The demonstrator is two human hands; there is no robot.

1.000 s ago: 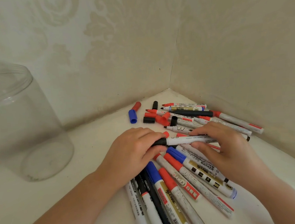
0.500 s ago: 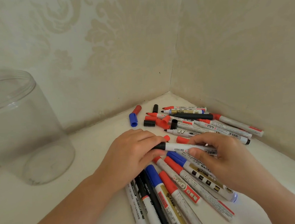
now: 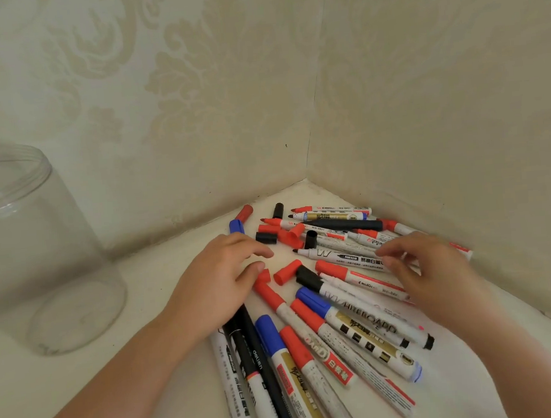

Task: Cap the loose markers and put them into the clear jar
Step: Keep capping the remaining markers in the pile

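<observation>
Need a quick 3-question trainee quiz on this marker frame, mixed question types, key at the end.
1. True or false: the clear jar already holds markers.
2. Which hand is nearer the jar? A) left hand B) right hand
3. Fill in: the loose cap lying on the table between the two hands is ____ in colour.

Key: 1 false, the jar looks empty; 2 A; 3 red.

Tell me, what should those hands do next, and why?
Probably pick up the black-capped marker lying between the hands and carry it to the clear jar: it already looks capped, both the left hand and right hand hold nothing, and the jar looks empty.
</observation>
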